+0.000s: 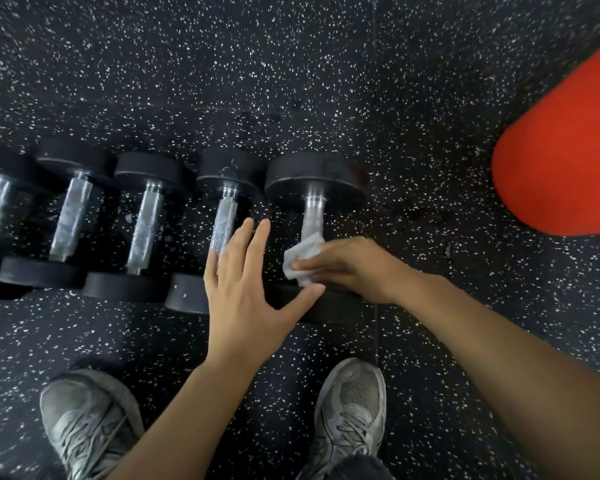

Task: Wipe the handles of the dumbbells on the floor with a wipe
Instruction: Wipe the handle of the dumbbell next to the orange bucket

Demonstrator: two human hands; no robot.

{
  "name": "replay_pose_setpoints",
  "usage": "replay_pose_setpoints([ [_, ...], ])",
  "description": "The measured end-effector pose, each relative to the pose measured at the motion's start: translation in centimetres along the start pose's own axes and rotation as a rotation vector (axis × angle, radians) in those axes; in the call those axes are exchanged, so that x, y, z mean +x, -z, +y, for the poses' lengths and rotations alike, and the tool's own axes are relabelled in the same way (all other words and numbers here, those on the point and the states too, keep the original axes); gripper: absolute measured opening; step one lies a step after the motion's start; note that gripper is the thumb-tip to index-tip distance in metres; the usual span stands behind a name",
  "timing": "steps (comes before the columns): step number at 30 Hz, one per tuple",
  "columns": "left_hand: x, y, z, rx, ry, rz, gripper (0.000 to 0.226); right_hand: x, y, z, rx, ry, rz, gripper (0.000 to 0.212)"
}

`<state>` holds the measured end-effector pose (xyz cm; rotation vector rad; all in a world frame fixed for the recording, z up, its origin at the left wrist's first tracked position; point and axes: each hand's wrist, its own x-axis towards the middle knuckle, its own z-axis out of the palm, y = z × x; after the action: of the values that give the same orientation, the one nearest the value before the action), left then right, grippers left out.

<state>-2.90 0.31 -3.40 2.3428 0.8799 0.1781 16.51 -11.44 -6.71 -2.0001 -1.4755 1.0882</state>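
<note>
Several black dumbbells with knurled chrome handles lie side by side on the speckled floor. My right hand (347, 266) pinches a crumpled white wipe (302, 259) at the near end of the rightmost dumbbell's handle (313, 216). My left hand (246, 289) is spread flat with straight fingers, covering the near part of the neighbouring dumbbell's handle (224, 223) and the gap between the two; its thumb reaches toward the wipe. The lower ends of both handles are hidden by my hands.
Further dumbbells (146, 216) (71, 216) extend to the left edge. A large orange-red rounded object (561, 168) stands at the right. My two grey sneakers (87, 420) (352, 407) are planted close in front of the dumbbells.
</note>
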Motion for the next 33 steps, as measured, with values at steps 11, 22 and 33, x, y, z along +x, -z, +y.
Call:
replay_pose_setpoints([
  [11,-0.8,1.1,-1.4,-0.018,0.026,-0.026,0.091,2.2,1.4,-0.1,-0.196,-0.111,0.292,0.041],
  [22,-0.5,1.1,-0.8,-0.103,0.066,-0.071,0.101,1.2,2.1,-0.9,-0.156,-0.126,0.007,0.038],
  [33,-0.6,-0.1,0.6,-0.122,0.064,-0.089,0.106,-0.8,0.9,-0.3,-0.082,-0.113,-0.068,0.036],
])
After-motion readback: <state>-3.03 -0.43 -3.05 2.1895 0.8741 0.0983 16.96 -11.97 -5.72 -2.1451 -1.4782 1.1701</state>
